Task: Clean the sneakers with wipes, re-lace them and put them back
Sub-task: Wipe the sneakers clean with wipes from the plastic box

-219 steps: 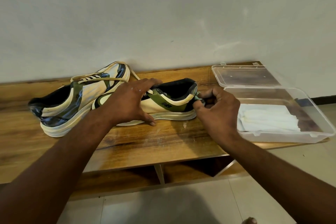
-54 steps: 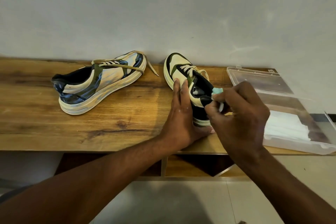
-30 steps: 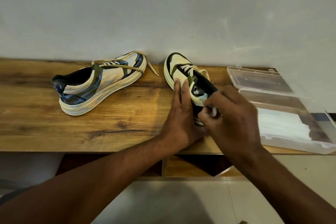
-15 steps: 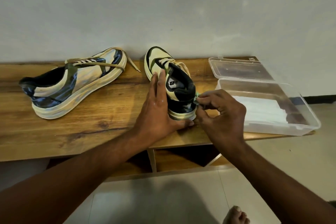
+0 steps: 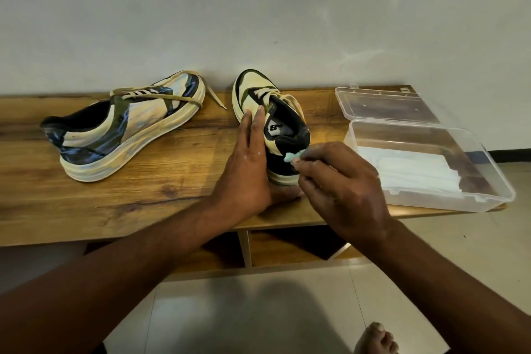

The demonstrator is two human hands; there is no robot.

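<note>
Two cream, green and black sneakers stand on a wooden bench. The right sneaker points its toe at the wall and its heel at me. My left hand lies along its left side with straight fingers, the thumb under the heel. My right hand pinches a small bunched pale-green wipe against the black heel. The left sneaker lies apart at the left, side-on, with loose laces trailing to the right.
An open clear plastic box holding folded white wipes sits on the bench's right end, its lid laid back toward the wall. A grey wall rises right behind the bench. Tiled floor and a bare foot show below.
The right hand with the wipe has moved up the heel, from the sole's edge toward the black collar. The left hand stays flat on the sneaker's side. The view shifted slightly.
</note>
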